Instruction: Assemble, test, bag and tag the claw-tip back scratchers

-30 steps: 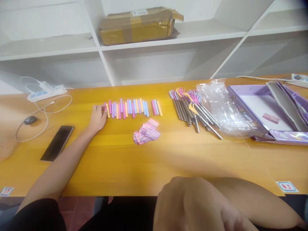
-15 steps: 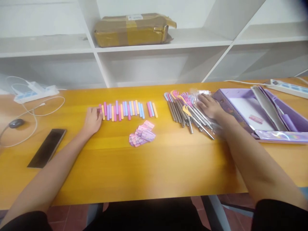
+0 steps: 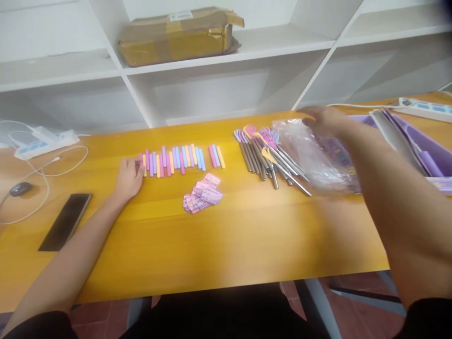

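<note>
My left hand (image 3: 128, 177) rests flat on the yellow table (image 3: 219, 245), its fingertips touching the left end of a row of pastel sticks (image 3: 180, 159). My right hand (image 3: 323, 120) is blurred and raised over a pile of clear plastic bags (image 3: 314, 157), gripping their top edge. A bundle of metal-handled tools with coloured heads (image 3: 268, 155) lies just left of the bags. Small pink labels (image 3: 202, 194) are heaped in front of the sticks.
An open purple box (image 3: 427, 155) sits at the right. A black phone (image 3: 65, 221), a mouse (image 3: 19, 189), cables and a power strip (image 3: 42, 141) lie at the left. A second power strip (image 3: 423, 106) is far right. White shelves behind hold a taped cardboard parcel (image 3: 176, 35).
My right arm came up from the near edge, reached across to the tool bundle and bags, then lifted the bags' top edge. My left hand stayed at the sticks. The view shifted right.
</note>
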The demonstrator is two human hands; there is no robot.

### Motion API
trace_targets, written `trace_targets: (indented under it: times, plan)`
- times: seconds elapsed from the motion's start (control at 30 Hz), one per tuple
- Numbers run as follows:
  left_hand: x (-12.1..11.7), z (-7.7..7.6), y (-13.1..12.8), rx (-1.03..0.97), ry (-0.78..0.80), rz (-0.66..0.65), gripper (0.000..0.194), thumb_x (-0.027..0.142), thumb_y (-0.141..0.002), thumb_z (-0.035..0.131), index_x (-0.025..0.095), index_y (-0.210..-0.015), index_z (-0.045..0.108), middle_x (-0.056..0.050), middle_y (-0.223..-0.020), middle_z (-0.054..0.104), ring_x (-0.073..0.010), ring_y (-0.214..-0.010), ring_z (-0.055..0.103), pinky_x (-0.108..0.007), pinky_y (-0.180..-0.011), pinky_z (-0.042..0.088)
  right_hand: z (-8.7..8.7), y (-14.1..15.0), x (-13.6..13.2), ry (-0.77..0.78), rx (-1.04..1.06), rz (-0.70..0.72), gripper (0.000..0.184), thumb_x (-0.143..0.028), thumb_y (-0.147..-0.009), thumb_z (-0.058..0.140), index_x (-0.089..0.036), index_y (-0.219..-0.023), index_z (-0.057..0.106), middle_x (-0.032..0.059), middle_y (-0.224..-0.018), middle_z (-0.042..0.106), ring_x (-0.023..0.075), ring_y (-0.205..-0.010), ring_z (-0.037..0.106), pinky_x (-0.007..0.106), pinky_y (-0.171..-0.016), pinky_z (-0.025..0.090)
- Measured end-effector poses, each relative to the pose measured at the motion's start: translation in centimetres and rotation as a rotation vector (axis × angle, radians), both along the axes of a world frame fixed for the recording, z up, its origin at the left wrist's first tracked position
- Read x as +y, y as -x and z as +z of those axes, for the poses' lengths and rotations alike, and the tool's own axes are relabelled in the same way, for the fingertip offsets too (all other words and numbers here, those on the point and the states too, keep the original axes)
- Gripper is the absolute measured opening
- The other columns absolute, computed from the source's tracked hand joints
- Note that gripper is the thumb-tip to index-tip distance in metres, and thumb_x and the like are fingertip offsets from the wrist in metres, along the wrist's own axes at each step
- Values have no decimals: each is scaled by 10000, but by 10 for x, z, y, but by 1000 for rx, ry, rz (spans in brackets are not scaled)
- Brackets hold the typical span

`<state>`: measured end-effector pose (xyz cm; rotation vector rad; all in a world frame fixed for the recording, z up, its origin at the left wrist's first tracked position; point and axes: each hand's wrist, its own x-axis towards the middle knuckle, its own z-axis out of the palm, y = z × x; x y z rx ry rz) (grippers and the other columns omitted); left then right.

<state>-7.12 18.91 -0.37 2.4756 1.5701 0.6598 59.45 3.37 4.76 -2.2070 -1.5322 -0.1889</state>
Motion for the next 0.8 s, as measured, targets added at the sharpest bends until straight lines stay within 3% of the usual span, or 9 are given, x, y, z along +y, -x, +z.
trace_targets:
  times: [0.07, 0.13, 0.23, 0.33, 0.6, 0.73, 0.8]
  plan:
    - [-1, 1, 0, 12, 0, 1, 439, 448, -1008, 420, 159, -1289, 593, -211, -1286, 615, -378, -1328, 536, -579, -1202, 446, -6, 4, 7, 79, 8, 25, 346, -333, -1079, 592, -40, -1191, 740, 240, -1458, 639, 150, -1211, 642, 372, -1067, 435]
    - [-1, 2, -1, 21, -3, 2, 435, 447, -1014, 421, 164, -1298, 590, -204, -1281, 619, -374, -1322, 541, -578, -1197, 449, -29, 13, 10, 157, 18, 45, 444, -376, -1131, 492, -51, -1371, 675, 242, -1575, 552, 204, -1392, 561, 458, -1165, 377]
    - [-3, 3, -2, 42, -6, 8, 447, 447, -1021, 416, 161, -1316, 592, -200, -1267, 620, -373, -1317, 543, -574, -1184, 457, -68, 22, 7, 256, 21, 70, 522, -427, -1158, 410, -178, -1601, 528, 175, -1697, 440, 323, -1589, 370, 619, -1252, 266]
    - [-3, 5, -3, 66, -3, 13, 463, 455, -1023, 409, 158, -1323, 597, -199, -1267, 625, -370, -1326, 537, -566, -1182, 457, -86, 18, 2, 316, -2, 104, 574, -452, -1161, 303, -283, -1703, 388, 108, -1779, 310, 364, -1656, 236, 690, -1291, 196]
    - [1, 2, -1, 64, -13, 14, 464, 472, -1014, 423, 164, -1303, 614, -197, -1248, 615, -373, -1303, 549, -571, -1171, 462, -80, 15, 4, 375, 3, 111, 659, -512, -1152, 234, -225, -1745, 270, 114, -1813, 196, 359, -1685, 136, 713, -1302, 151]
    - [1, 0, 1, 55, -25, 6, 459, 473, -1008, 435, 160, -1286, 623, -197, -1242, 606, -373, -1298, 554, -567, -1164, 466, -52, 11, 8, 404, 61, 107, 654, -469, -1141, 328, -160, -1716, 338, 170, -1786, 254, 385, -1664, 210, 704, -1286, 223]
    - [2, -1, 2, 58, -35, -2, 464, 478, -1015, 428, 156, -1286, 623, -192, -1229, 614, -368, -1290, 558, -564, -1165, 467, -36, 10, 1, 300, 46, 132, 673, -481, -1140, 333, -151, -1726, 310, 171, -1785, 263, 346, -1666, 223, 622, -1324, 219]
